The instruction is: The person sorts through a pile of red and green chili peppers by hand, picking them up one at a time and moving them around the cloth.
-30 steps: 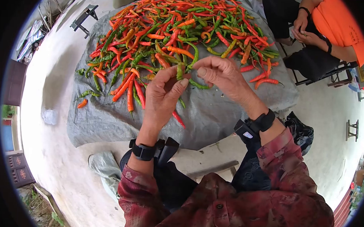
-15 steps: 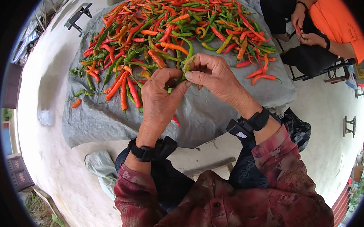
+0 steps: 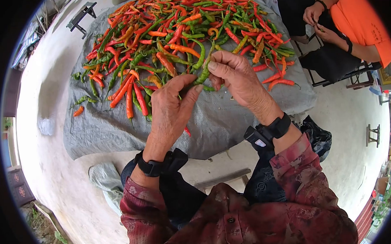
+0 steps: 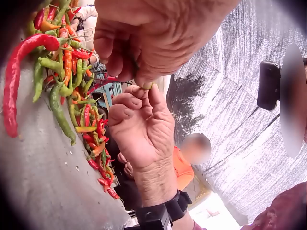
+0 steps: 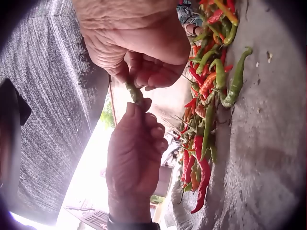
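A green chili pepper [image 3: 204, 73] stretches between my two hands in the head view, over the near part of the pile. My left hand [image 3: 170, 105] pinches its lower end between thumb and fingers. Thumb and forefinger of my right hand [image 3: 241, 82] pinch it further up, and a thin tip sticks out above them. In the right wrist view a short stretch of the chili [image 5: 134, 92] shows between both sets of fingertips. The left wrist view has my right hand [image 4: 144, 129] palm-on, its fingertips close to those of my left hand [image 4: 158, 38].
A large heap of red, orange and green chilies [image 3: 164, 33] covers a grey sheet [image 3: 221, 127]. At the right sits a person in an orange shirt [image 3: 357, 24], hands together. A small black stool [image 3: 81, 19] stands on the left, a black plastic bag [image 3: 317, 138] by my right knee.
My right hand, just off the chili a second ago, came in and now pinches it. The chili tilts more and shows longer between the hands. The seated person's hands have moved too.
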A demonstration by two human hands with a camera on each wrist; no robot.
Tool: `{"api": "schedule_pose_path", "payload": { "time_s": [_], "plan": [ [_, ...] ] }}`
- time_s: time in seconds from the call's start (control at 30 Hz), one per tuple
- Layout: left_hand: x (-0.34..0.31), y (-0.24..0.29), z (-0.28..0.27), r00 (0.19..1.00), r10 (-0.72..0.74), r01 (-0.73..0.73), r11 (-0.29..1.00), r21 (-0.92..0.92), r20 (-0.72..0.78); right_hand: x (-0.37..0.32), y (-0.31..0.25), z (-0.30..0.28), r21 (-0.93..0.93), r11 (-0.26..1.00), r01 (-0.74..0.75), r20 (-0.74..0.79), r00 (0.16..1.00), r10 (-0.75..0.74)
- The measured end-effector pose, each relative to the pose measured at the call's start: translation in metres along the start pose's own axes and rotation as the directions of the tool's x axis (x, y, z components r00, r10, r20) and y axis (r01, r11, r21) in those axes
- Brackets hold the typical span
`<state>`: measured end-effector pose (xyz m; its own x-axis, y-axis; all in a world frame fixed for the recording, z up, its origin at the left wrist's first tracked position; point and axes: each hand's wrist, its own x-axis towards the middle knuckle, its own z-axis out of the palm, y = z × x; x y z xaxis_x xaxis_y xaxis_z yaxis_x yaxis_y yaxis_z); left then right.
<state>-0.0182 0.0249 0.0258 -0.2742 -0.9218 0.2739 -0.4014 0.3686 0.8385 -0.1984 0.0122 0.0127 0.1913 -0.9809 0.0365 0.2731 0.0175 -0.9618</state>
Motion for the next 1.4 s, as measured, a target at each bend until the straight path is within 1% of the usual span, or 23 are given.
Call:
{"api": "schedule_pose_path", "payload": {
  "time_s": [0.17,0.23,0.33,0.37,0.4,0.47,0.5,0.53,0.57,0.63,0.67,0.7,0.73,0.77,0.8,0.87,0.93,0.97,1.07,1.13,1.27,1.33,1.4],
  "plan": [
    [0.0,-0.002,0.0,0.999,-0.02,0.019,1.0,0.008,0.035,0.001,0.004,0.001,0.034,0.999,-0.005,-0.007,1.0,0.005],
    [0.001,-0.009,0.002,0.996,-0.073,0.075,0.997,-0.019,0.055,-0.002,0.0,0.006,-0.243,0.967,-0.075,0.115,0.988,0.105],
    [0.004,-0.009,-0.001,0.998,0.044,-0.049,0.994,0.098,0.048,-0.001,0.001,0.001,-0.238,0.953,-0.189,0.034,0.979,0.202],
    [0.004,-0.007,-0.004,0.998,-0.035,0.029,0.992,0.124,0.047,0.002,0.001,-0.004,-0.171,0.964,-0.202,-0.028,0.979,0.2],
    [0.005,-0.008,-0.005,0.998,-0.035,0.029,0.992,0.124,0.049,0.005,0.0,-0.012,-0.17,0.965,-0.202,-0.029,0.979,0.2],
    [0.009,-0.012,-0.012,0.997,-0.011,0.018,0.995,0.093,-0.077,0.011,-0.002,-0.033,-0.008,0.99,-0.139,-0.279,0.951,0.131],
    [0.008,-0.017,-0.016,0.994,-0.006,0.02,0.991,0.132,-0.106,0.015,-0.003,-0.046,-0.008,0.99,-0.139,-0.278,0.952,0.131],
    [0.009,-0.018,-0.019,0.994,-0.007,0.021,0.991,0.133,-0.108,0.019,-0.005,-0.059,0.278,0.959,0.045,-0.39,0.918,0.07],
    [0.01,-0.019,-0.021,0.992,-0.046,0.051,0.998,0.037,-0.121,0.019,-0.004,-0.07,0.513,0.821,0.251,-0.506,0.861,0.052],
    [0.011,-0.023,-0.022,0.987,-0.084,0.069,0.991,-0.111,-0.138,0.013,-0.005,-0.077,0.53,0.821,0.213,-0.503,0.858,0.102],
    [0.012,-0.026,-0.021,0.985,-0.099,0.086,0.992,-0.097,-0.143,0.012,0.001,-0.076,0.547,0.818,0.177,-0.504,0.85,0.153],
    [0.013,-0.03,-0.018,0.988,-0.089,0.079,0.994,-0.081,-0.129,0.007,0.001,-0.061,0.388,0.921,0.036,-0.412,0.901,0.138],
    [0.014,-0.032,-0.017,0.99,-0.082,0.074,0.995,-0.064,-0.118,0.002,-0.001,-0.039,0.406,0.914,0.015,-0.392,0.906,0.159],
    [0.016,-0.033,-0.015,0.986,-0.099,0.094,0.995,-0.046,-0.131,-0.003,-0.004,-0.013,0.039,0.998,-0.042,-0.236,0.971,0.05],
    [0.018,-0.034,-0.013,0.99,-0.059,0.062,0.998,0.02,-0.131,-0.009,-0.004,0.011,-0.335,0.942,-0.007,-0.037,0.999,-0.005],
    [0.022,-0.034,-0.007,0.99,-0.023,0.036,0.995,0.092,-0.137,-0.027,0.001,0.051,-0.586,0.728,0.357,0.27,0.932,-0.24],
    [0.025,-0.037,0.001,0.994,0.036,-0.019,0.984,0.177,-0.098,-0.037,0.007,0.077,-0.557,0.444,0.702,0.478,0.708,-0.519],
    [0.024,-0.041,0.005,0.991,0.092,-0.065,0.965,0.255,-0.096,-0.044,0.01,0.09,-0.552,0.445,0.705,0.483,0.705,-0.519],
    [0.022,-0.037,0.009,0.994,0.066,-0.035,0.952,0.303,-0.091,-0.055,0.017,0.114,-0.538,0.456,0.708,0.461,0.701,-0.544],
    [0.021,-0.037,0.007,0.996,0.038,-0.013,0.951,0.308,-0.076,-0.057,0.027,0.117,-0.646,0.28,0.71,0.52,0.678,-0.519],
    [0.023,-0.042,0.008,0.998,0.018,0.011,0.915,0.403,-0.067,-0.049,0.029,0.115,-0.629,0.317,0.71,0.495,0.68,-0.541],
    [0.023,-0.046,0.013,0.997,-0.001,0.032,0.898,0.438,-0.071,-0.046,0.028,0.112,-0.654,0.281,0.702,0.489,0.676,-0.551],
    [0.021,-0.053,0.02,0.994,0.057,-0.006,0.874,0.486,-0.089,-0.044,0.026,0.111,-0.665,0.285,0.691,0.477,0.685,-0.551]
  ]
}}
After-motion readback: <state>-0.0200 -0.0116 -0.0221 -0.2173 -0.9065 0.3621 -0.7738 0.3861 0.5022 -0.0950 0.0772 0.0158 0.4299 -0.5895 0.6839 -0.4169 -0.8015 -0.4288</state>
